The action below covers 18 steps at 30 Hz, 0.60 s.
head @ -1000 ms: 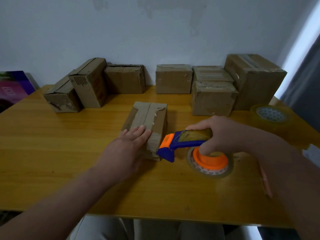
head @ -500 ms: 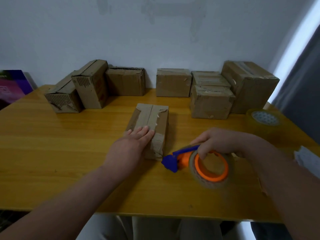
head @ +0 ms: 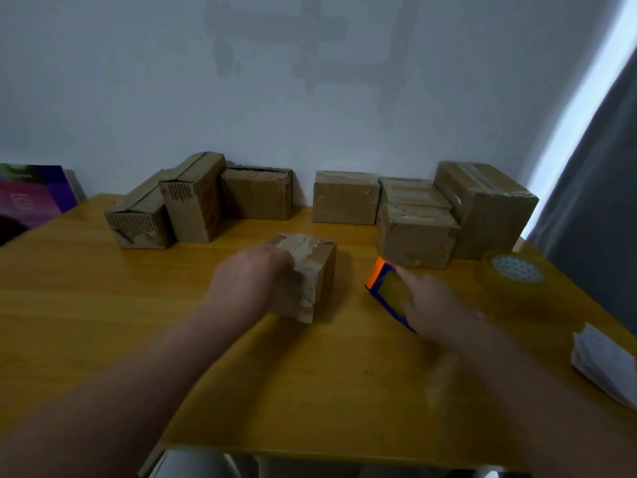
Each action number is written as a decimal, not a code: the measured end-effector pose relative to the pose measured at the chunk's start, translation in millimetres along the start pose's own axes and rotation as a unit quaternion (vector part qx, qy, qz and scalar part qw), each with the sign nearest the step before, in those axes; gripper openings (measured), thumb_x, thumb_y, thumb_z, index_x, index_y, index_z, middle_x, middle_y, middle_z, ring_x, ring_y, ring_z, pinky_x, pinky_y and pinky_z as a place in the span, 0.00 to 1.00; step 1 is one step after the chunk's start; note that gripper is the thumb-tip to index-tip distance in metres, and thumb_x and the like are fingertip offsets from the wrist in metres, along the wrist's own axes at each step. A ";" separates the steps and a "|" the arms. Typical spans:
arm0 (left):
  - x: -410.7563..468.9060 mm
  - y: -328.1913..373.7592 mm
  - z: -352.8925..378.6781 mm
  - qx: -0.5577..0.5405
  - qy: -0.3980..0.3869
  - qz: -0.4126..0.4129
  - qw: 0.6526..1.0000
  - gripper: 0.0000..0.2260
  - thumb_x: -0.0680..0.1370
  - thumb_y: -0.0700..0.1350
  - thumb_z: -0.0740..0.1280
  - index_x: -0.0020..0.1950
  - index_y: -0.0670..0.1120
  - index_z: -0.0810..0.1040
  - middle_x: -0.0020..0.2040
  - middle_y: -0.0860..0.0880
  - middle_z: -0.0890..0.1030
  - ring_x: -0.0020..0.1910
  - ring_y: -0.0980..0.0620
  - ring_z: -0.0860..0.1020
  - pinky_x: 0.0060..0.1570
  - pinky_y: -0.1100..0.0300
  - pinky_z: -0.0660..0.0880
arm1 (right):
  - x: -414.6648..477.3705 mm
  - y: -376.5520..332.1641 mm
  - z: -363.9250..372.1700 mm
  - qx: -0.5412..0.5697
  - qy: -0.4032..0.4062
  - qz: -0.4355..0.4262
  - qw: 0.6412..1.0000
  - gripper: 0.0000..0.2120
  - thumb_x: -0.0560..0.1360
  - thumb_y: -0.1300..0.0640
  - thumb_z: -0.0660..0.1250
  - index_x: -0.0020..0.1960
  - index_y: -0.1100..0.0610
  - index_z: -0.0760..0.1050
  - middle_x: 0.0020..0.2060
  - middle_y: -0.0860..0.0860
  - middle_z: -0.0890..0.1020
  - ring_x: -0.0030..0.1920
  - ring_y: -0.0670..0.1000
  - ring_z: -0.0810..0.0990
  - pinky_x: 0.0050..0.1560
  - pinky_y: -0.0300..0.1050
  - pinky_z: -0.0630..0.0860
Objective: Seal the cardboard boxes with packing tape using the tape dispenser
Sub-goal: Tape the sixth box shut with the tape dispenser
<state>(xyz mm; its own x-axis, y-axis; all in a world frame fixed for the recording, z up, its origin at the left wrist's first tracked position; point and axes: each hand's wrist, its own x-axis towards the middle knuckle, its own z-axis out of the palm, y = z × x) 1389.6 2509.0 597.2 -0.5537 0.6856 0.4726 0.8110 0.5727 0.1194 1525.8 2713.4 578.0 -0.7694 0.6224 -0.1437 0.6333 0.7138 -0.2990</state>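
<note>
The small cardboard box stands mid-table, its top seam seemingly taped, so this looks like a gap between strips. The left hand rests on the box's near top; blur hides whether its fingers curl. The right hand grips the tape dispenser, right of the box and apart from it. Next, its orange nose must meet a box edge squarely. Bare table lies left of the box; other cardboard boxes and a spare tape roll crowd behind-right.

L hand rests on small cardboard box mid-table, fingers blurred, w/ R hand gripping blue/orange tape dispenser near its right, not touching.
</note>
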 end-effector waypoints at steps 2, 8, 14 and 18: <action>19.4 -3.5 -16.1 0.000 0.017 -0.019 1.000 0.11 0.80 0.43 0.61 0.60 0.52 0.77 0.54 0.52 0.78 0.52 0.51 0.76 0.46 0.60 0.72 | -0.9 -3.5 5.0 -0.038 -0.016 -0.003 0.999 0.38 0.76 0.66 0.62 0.78 0.47 0.46 0.73 0.55 0.64 0.69 0.56 0.67 0.65 0.50 0.71; 54.7 -8.3 -57.9 -0.014 -0.024 0.031 0.999 0.10 0.80 0.43 0.60 0.56 0.49 0.81 0.53 0.51 0.81 0.52 0.53 0.77 0.46 0.64 0.68 | -3.2 -9.2 9.5 -0.111 0.037 -0.069 0.991 0.30 0.77 0.54 0.63 0.77 0.46 0.56 0.63 0.52 0.70 0.62 0.54 0.72 0.55 0.47 0.74; 49.7 11.6 -52.2 -0.017 -0.046 0.053 0.997 0.12 0.76 0.49 0.68 0.60 0.53 0.77 0.62 0.55 0.76 0.62 0.54 0.72 0.63 0.57 0.68 | -15.7 -37.8 -3.1 0.104 0.110 -0.229 0.962 0.26 0.78 0.46 0.63 0.74 0.48 0.64 0.63 0.47 0.73 0.59 0.45 0.72 0.54 0.36 0.69; 27.8 13.2 -47.2 0.001 0.085 0.082 0.993 0.09 0.73 0.49 0.71 0.51 0.51 0.78 0.48 0.55 0.76 0.46 0.57 0.72 0.38 0.70 0.64 | -26.8 -47.5 -2.4 0.212 0.111 -0.266 0.934 0.18 0.78 0.48 0.63 0.68 0.49 0.74 0.54 0.44 0.80 0.51 0.39 0.77 0.44 0.29 0.70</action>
<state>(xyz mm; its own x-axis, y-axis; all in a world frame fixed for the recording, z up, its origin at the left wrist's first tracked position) 1393.9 2514.4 653.1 -0.3747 0.6839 0.6259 0.8872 0.4606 0.0278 1516.4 2663.6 598.3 -0.8995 0.3005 0.3170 0.0401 0.7795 -0.6251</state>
